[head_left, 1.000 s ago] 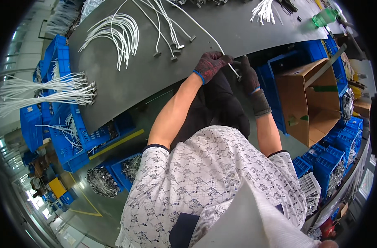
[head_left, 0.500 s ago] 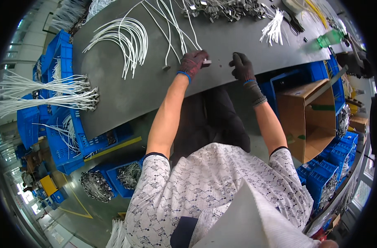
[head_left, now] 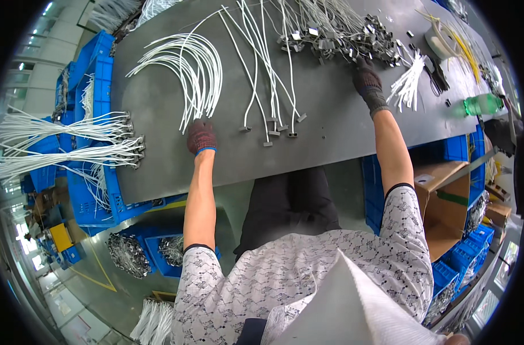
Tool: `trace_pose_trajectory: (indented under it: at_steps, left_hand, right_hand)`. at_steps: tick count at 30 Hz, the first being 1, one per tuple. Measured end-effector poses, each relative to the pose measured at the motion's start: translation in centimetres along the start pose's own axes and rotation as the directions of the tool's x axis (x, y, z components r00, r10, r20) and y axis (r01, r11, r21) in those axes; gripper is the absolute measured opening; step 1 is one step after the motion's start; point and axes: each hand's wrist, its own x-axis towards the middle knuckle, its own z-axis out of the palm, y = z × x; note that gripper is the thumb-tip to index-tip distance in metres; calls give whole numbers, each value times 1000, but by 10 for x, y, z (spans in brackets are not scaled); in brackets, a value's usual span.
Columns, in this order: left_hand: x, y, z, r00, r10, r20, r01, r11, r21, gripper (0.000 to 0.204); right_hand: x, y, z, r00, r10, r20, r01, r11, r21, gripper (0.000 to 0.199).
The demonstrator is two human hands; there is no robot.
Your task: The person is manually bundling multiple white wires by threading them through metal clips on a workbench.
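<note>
Nearest, a patterned shirt (head_left: pixel 308 253) and dark trousers (head_left: pixel 289 198) face the worktop (head_left: pixel 336 152), with an open cardboard box (head_left: pixel 453 210) low to the right. Over the worktop, the left hand (head_left: pixel 202 137), in a dark reddish knit glove, is at the near ends of a curved fan of white cables (head_left: pixel 207 66); its fingers are curled, but whether they grip any strand cannot be told. Just right of the fan, several loose white cables (head_left: pixel 293 92) lie crossing, their small grey connectors (head_left: pixel 267 144) toward the person. Farther off, the gloved right hand (head_left: pixel 367 83) reaches the near edge of a heap of metal-ended connectors (head_left: pixel 331 43); its fingertips merge with the heap, so their spread cannot be told. Beside that hand lies a bunch of short white strands (head_left: pixel 409 77).
</note>
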Motion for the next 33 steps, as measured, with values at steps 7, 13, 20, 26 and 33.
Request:
trace_pose_trajectory:
  at_steps: [7,13,20,26,33]
  left_hand:
    - [10,-6,-14,981,-34,190,23,998,59,37]
    - [15,-14,-10,989,-71,-128,70,997,-17,44]
    - [37,-34,-11,978,-7,208,-5,998,57,35]
    - [5,-63,-15,966,97,240,-85,995,-58,32]
    - [-123,-10,-43,602,470,645,655,171,-736,24]
  right_hand:
    - [-24,-11,-3,992,111,58,-110,994,-14,42]
    - [-57,40,-7,933,359,32,-360,932,42,46]
    - [-162,6,-56,641,34,767,-731,331,597,19]
    - [-339,4,-74,958,-40,283,-126,830,543,21]
    - [-631,115,-66,455,248,855,-124,969,-215,38]
